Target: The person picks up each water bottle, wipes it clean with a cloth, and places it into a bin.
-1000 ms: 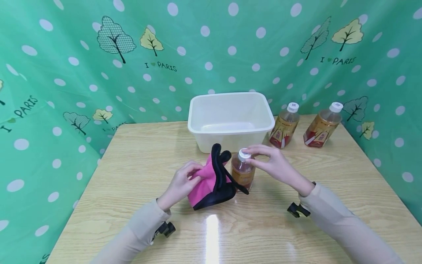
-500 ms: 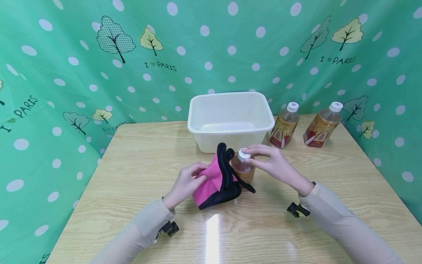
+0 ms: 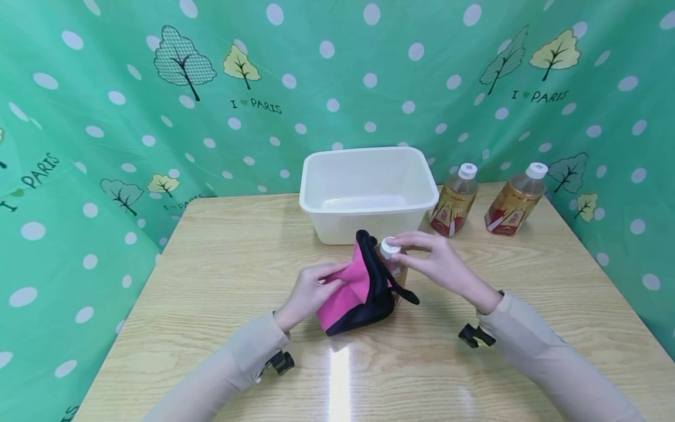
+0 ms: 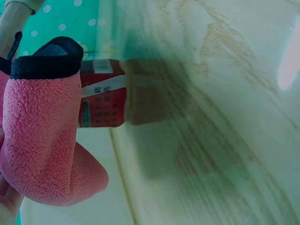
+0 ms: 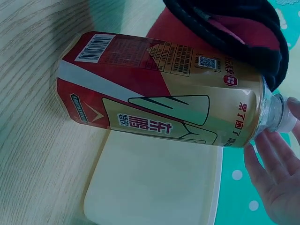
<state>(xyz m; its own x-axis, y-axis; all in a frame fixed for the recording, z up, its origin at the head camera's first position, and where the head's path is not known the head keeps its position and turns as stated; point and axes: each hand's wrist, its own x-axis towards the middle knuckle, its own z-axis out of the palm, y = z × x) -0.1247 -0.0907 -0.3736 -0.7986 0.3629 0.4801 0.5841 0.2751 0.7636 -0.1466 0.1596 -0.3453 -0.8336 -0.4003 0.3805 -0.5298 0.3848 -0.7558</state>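
Note:
My left hand (image 3: pixel 308 293) pinches a pink fleecy cloth (image 3: pixel 343 302) with black edging, folded or bunched up. The cloth overlaps the left side of a drink bottle (image 5: pixel 159 93), which stands on the table with a white cap and a gold and red label. With thumb and fingers my right hand (image 3: pixel 443 261) grips the bottle's cap (image 3: pixel 390 247). In the left wrist view, the cloth (image 4: pixel 42 136) hides the upper part of the bottle (image 4: pixel 104 101). Whether the cloth presses on the bottle I cannot tell.
Behind the bottle is a white plastic tub (image 3: pixel 369 225) at the table's back edge. Two similar bottles stand right of it, one close to the tub (image 3: pixel 454 202), the other bottle (image 3: pixel 515 202) farther right. A green dotted curtain (image 3: pixel 337 70) hangs behind the wooden table (image 3: pixel 237 246).
My left hand has moved right with the cloth, which now covers more of the bottle. The right hand and the bottle have stayed in place.

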